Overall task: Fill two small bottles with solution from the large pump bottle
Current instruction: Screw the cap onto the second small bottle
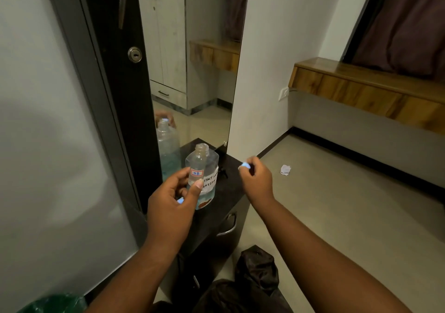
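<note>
While the left hand [173, 199] pinches one small clear bottle [197, 168] labelled "7B", uncapped and upright, one large bottle [209, 187] stands just behind it on the black desk [228, 192], open-necked, blue solution low inside. At three o'clock, the right hand [255, 177] pinches a pale cap [243, 166].

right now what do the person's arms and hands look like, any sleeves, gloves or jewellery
Both forearms are bare up to the bottom edge of the picture: no sleeves show. The left hand and the right hand wear no gloves, and no rings, watch or bracelets show on the fingers or wrists. The nails are short and unpainted where visible, as on the left thumb.
</note>
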